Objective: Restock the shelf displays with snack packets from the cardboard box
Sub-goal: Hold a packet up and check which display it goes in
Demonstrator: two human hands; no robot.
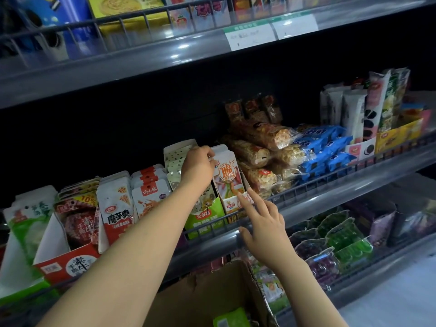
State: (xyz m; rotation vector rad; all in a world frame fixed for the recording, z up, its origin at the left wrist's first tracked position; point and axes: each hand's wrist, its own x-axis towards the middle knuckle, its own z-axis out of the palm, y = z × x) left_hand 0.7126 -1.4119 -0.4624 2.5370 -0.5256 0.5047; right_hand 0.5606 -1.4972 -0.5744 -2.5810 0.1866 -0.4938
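Here the left hand (197,167) is pinching the top edge of an orange-and-white snack packet (227,175), which is standing upright, long axis vertical, in its display carton (238,204) on the middle shelf (330,192). The right hand (264,223) is reaching with spread fingers, index fingertip touching the carton front just below the packet, so it is probably the steadying hand while the left, directly above, is seating the packet; the cardboard box (212,291) is sitting well below.

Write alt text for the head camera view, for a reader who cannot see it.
A person's left hand grips the top of a white and orange snack packet standing in a display box on the middle shelf, while the right hand points a finger at the box front. A cardboard box sits below, between the arms.
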